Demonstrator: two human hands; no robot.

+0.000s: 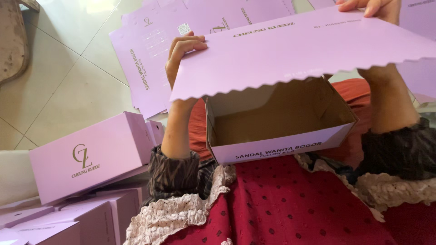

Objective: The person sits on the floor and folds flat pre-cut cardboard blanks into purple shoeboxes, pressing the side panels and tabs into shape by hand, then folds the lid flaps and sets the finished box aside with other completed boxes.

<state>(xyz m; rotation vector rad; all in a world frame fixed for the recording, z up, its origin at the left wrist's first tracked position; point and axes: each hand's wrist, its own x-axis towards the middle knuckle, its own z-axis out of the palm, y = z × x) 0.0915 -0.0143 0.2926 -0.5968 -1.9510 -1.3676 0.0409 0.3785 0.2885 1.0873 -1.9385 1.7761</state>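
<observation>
Open box [277,122] sits on your lap, long axis left-right. Lid [299,50] hangs just above it, same axis, scalloped edge toward you. Your left hand [181,54] grips its left end, right hand [372,7] pinches the far right edge; both equally near.

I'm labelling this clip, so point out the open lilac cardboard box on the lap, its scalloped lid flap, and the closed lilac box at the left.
Open lilac cardboard box [277,147]: head view, front wall.
Scalloped lilac lid flap [290,54]: head view, middle of panel.
Closed lilac cardboard box [91,154]: head view, top face.
</observation>
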